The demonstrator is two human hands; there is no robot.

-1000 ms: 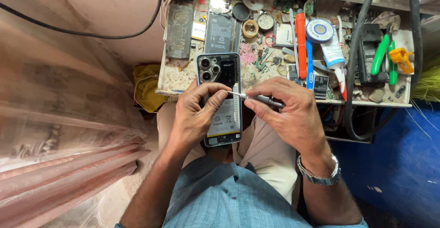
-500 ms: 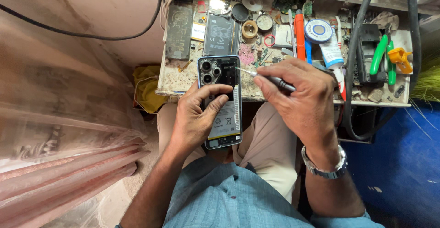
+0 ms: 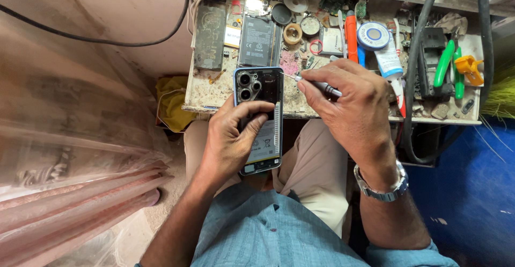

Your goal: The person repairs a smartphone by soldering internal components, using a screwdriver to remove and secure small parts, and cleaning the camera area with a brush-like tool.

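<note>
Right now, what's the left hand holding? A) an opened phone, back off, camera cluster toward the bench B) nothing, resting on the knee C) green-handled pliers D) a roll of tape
A: the left hand grips the opened phone with its battery exposed and camera lenses at the bench end, while the right hand holds a thin screwdriver just beside the phone's top corner.

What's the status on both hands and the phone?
Left hand grips opened phone. Right hand pinches screwdriver, tip at phone's top edge. Cluttered workbench behind; nothing blocking.
</note>
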